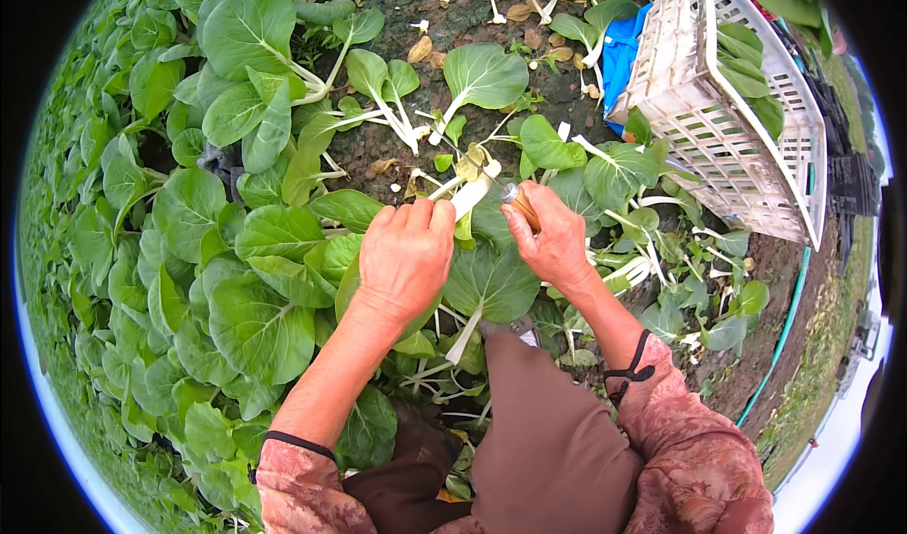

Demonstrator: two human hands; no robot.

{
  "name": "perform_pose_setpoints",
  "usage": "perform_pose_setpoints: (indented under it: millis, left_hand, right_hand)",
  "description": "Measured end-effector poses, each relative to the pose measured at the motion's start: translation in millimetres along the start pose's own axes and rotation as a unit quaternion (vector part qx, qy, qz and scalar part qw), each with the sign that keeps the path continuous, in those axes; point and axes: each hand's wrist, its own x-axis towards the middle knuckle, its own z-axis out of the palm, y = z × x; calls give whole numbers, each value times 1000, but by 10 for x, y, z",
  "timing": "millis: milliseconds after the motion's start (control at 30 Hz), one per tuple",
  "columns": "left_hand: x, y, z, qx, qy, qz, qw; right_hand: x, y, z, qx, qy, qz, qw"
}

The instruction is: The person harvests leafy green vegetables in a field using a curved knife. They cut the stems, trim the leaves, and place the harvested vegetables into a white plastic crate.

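Observation:
My left hand [406, 262] is closed around a bok choy [470, 197], whose pale stem base points up and away from me. The green leaves of the plant are partly hidden under that hand. Just to its right, my right hand [556, 239] grips a small knife by its wooden handle [522, 207]. The knife's thin blade slants up and left across the cut end of the stem, touching or very close to it. Several trimmed leaves with white stalks [387, 109] lie on the soil beyond my hands.
A white plastic crate [661, 90] with greens inside stands tilted at the upper right, beside a blue plastic bag [622, 57]. Dense growing greens [260, 326] fill the left side. Loose leaves [666, 298] litter the ground at right, and a thin green hose [792, 317] runs past them.

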Motion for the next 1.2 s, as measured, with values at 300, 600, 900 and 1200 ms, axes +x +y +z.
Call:
perform_pose_setpoints:
  millis: [300,600,900,1200]
  left_hand:
    - [-80,57,231,-9,-31,-9,999]
    - [-74,-481,-33,-466,-54,-236,851]
    - [75,-478,-433,-776,-139,-304,535]
    - [2,-616,-232,-765,-112,-302,558]
  right_hand:
    - [-269,226,215,-41,-68,45,996]
    - [-42,264,-11,322,-98,259,905]
    - [1087,-324,-109,679,-277,104,672]
    - [895,-588,401,543,-221,239,774]
